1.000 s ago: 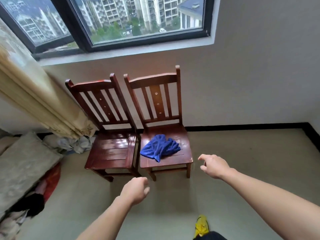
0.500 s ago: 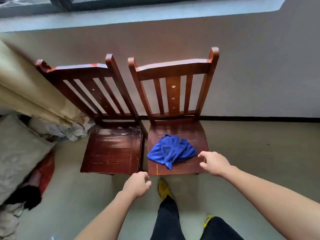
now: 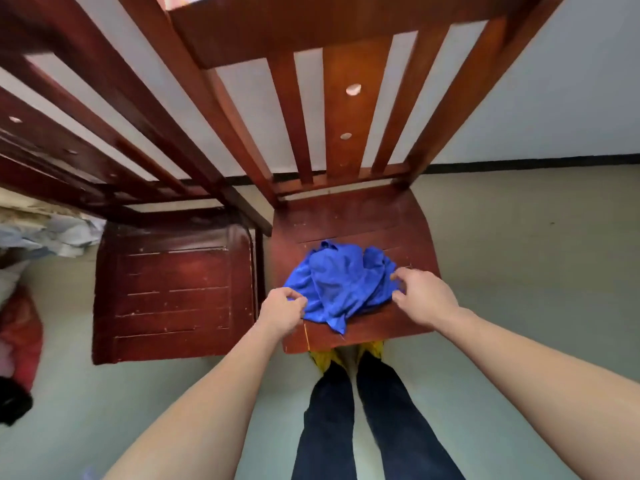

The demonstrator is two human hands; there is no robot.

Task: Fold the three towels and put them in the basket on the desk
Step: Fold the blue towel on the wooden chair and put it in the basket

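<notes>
A crumpled blue towel [image 3: 341, 289] lay on the front half of the seat of a wooden chair [image 3: 346, 223], one corner trailing toward the seat's front edge. The person stood close against that edge, both arms reaching over it.

The left hand [image 3: 282, 311] sat at the towel's left edge with its fingers [image 3: 294, 299] curled in toward the thumb. Whether cloth was caught between them could not be told. The right hand [image 3: 424, 296] was at the towel's right edge, forefinger and thumb bent and held apart as if to close on the hem. Taking opposite edges looked like a way to lift the bunched cloth and shake it flat for folding.

A second chair [image 3: 173, 292] stood touching the chair's left side, its seat bare. Well to the left of the chair lay heaped pale cloth [image 3: 65, 232] and a red bundle [image 3: 20, 334]. The chair's back slats rose just behind the towel and could crowd a wide shake. No basket, counter or other towels were in view.
</notes>
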